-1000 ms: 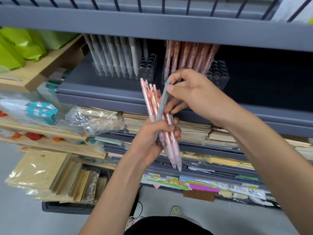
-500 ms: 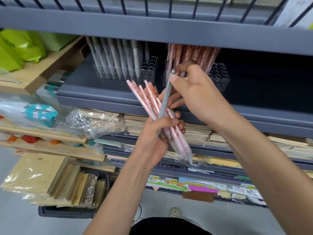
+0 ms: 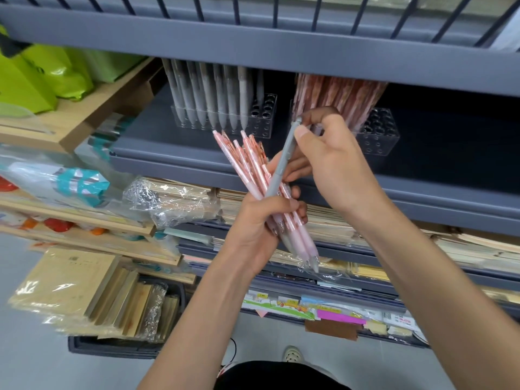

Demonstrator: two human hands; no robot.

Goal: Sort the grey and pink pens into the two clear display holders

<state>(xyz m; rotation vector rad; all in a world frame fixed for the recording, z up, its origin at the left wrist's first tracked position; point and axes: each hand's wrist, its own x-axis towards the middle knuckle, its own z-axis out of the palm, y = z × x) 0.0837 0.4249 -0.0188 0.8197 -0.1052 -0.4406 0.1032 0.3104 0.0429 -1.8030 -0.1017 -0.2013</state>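
Head camera view, from left to right. On the grey shelf (image 3: 146, 153) stands the left clear holder (image 3: 253, 130). It carries a row of grey pens (image 3: 213, 94), upright, and some holes at its right end are free.

Below and in front of it, the left hand (image 3: 253, 226) is closed around a bundle of pink pens (image 3: 247, 161). The tops of the bundle now lean more to the left than a second ago, and the tips point down to the right, under the hand.

One grey pen (image 3: 282, 161) lies among these pink ones. Its top has come higher and more to the right in the last second, so more of its body stands free above the left fist. Its lower end is hidden at the left hand, so I cannot tell if it is already out of the grip.

The right hand (image 3: 337, 170) pinches the top of this grey pen between thumb and forefinger; its other fingers are curled near the bundle. This hand has also risen, and it now covers the front of the right clear holder (image 3: 380, 133), where pink pens (image 3: 337, 94) stand close together.

I judge that the person is pulling the grey pen out of the mixed bundle. When it comes free, it belongs in a free hole of the left holder, so the hand must go left, not straight ahead. The pink bundle remains to be placed.
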